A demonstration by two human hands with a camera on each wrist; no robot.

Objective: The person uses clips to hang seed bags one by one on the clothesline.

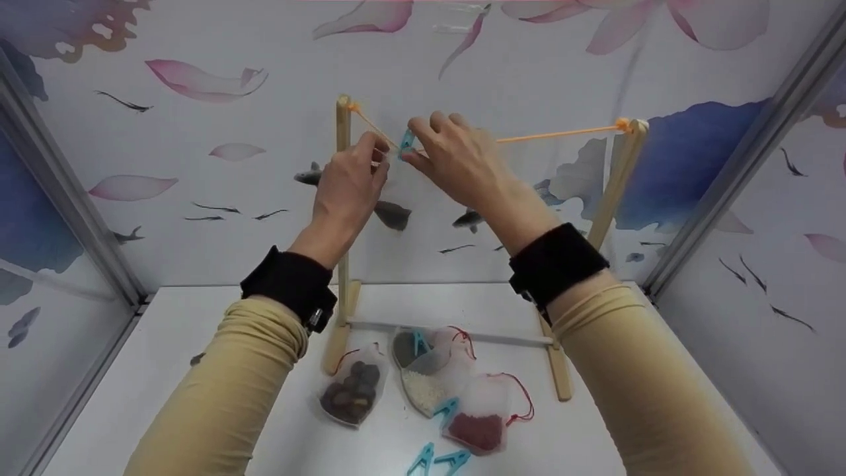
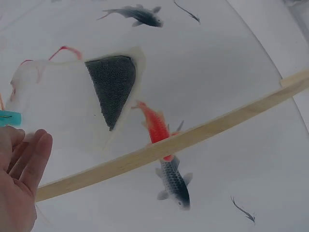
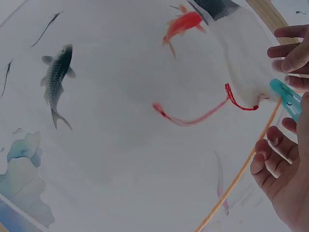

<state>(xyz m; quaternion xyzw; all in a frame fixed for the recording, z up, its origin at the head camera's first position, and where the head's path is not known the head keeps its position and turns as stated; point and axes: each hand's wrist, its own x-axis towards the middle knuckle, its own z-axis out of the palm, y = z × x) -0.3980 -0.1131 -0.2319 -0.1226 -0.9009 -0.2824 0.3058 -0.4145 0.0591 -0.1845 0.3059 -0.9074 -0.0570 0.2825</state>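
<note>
A light-blue clothespin (image 1: 406,142) sits on the orange cord (image 1: 562,134); my right hand (image 1: 466,158) pinches it between thumb and fingers. Beneath the pin hangs a sheer drawstring bag (image 3: 244,58) with dark contents (image 2: 113,87) in its lower end and a red drawcord (image 3: 188,122) trailing from its top. Close on the left of the clothespin is my left hand (image 1: 350,178), its fingers bent towards the bag's top edge. Whether those fingertips grip the bag or only lie beside it is hidden.
A wooden post (image 1: 343,198) stands left, another post (image 1: 618,185) right, joined low by a white bar (image 1: 449,330). On the white table (image 1: 198,410) lie a bag of dark round pieces (image 1: 350,393), a white-grain bag (image 1: 426,390), a red-filled bag (image 1: 477,430) and loose clothespins (image 1: 421,458).
</note>
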